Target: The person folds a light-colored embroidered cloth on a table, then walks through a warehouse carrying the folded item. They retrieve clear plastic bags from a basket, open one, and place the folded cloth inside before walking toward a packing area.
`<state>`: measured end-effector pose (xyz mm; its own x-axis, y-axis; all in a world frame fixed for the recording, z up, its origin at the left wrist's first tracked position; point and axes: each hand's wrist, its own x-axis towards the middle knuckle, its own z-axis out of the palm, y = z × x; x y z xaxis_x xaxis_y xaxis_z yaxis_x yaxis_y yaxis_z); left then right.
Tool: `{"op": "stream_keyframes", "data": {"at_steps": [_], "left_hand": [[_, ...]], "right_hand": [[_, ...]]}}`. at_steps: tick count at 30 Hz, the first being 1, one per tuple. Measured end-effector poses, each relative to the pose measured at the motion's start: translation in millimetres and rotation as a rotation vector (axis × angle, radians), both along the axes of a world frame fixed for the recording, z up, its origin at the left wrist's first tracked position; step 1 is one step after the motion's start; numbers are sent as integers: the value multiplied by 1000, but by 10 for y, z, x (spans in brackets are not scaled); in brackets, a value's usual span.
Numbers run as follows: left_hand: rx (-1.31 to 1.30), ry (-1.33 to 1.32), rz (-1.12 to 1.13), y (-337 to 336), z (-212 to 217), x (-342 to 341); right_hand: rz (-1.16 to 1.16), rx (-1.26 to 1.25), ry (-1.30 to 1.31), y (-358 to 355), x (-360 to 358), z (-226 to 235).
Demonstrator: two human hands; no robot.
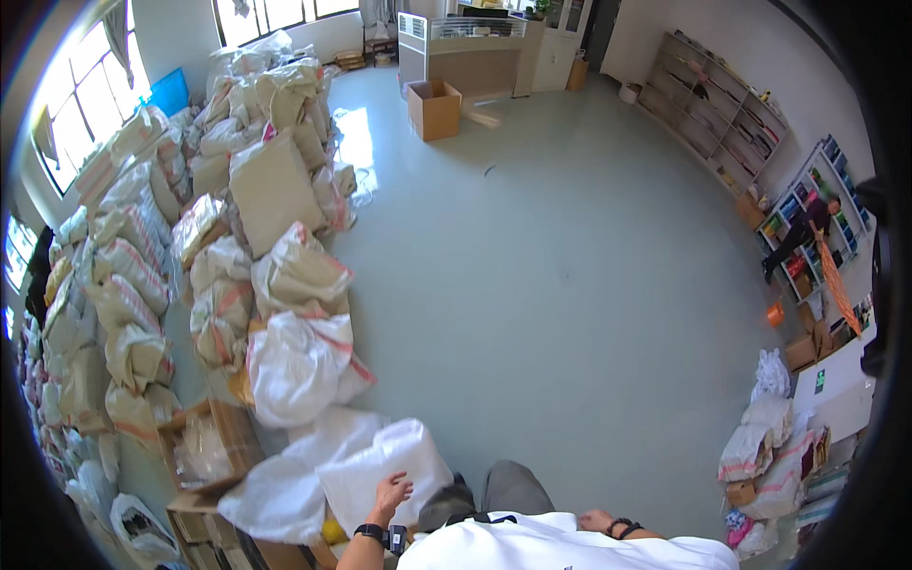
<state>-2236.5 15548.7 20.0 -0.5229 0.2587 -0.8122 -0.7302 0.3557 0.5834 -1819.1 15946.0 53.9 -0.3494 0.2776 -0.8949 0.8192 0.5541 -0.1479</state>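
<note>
My left hand (393, 493) is open in front of my body, its fingers apart and holding nothing. Just beyond it lies a white woven sack (389, 458), with another loose white sack (285, 483) spread out to its left. I cannot tell whether the hand touches the sack or hovers over it. My right hand (597, 520) hangs low beside my white shirt, and its fingers are too small and partly hidden to read. A bit of something yellow (333, 531) shows under the sack, beside my left wrist.
Stuffed woven sacks (300, 366) are piled along the left, near an open cardboard box (211, 446). Ahead stand a brown carton (435, 112) and an office partition (475, 62). At the right, a person (803, 233) holds orange cloth (836, 285) by shelves, with more sacks (779, 465) nearer.
</note>
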Motion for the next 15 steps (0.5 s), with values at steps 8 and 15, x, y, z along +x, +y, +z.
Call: {"op": "stream_keyframes", "data": {"at_steps": [8,15], "left_hand": [[330,626,-33,2219,729,-3987],[58,24,31,2877,313,-5606]], "right_hand": [[-67,-26,21,2090,-3129,-1200],[-1,259,959,4140,-9181,-310]]}}
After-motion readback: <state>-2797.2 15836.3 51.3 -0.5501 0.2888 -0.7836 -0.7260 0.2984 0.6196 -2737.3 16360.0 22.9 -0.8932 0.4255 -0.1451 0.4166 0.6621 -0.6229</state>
